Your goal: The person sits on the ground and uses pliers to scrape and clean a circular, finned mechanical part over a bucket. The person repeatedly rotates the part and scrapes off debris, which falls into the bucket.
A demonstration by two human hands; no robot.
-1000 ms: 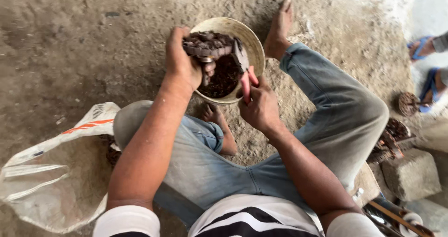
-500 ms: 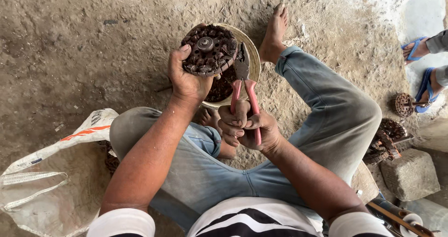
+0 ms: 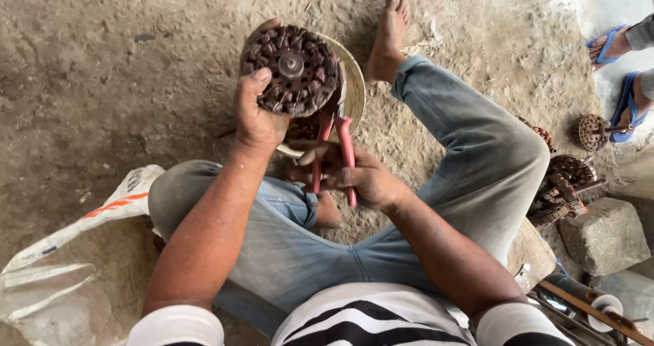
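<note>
Bare dirt ground (image 3: 122, 67) fills the scene, and a person sits on it with legs crossed. Over the middle of the ground, the left hand (image 3: 257, 118) holds up a round, rusty metal part (image 3: 291, 69) with a shiny hub in its centre. The thumb lies on the near rim and the fingers wrap round the back, so the hand is clenched on the part. The part faces up at the camera.

Just below it, the right hand (image 3: 361, 179) grips red-handled pliers (image 3: 335, 145). The fingers are closed round both handles. The tip of the pliers points up and touches the right edge of the round part. I cannot tell if the tip is biting anything.

Behind the part sits a pale round bowl (image 3: 354, 90), with dark bits inside. The part hides most of the bowl. A bare foot (image 3: 388, 36) rests beside the bowl, toward the far edge of the ground.

A white sack (image 3: 75, 250) lies at the left edge. At the right edge are more rusty round parts (image 3: 565, 186) and a grey stone block (image 3: 603, 236). In the far right corner, another person's feet wear blue sandals (image 3: 623, 107).
</note>
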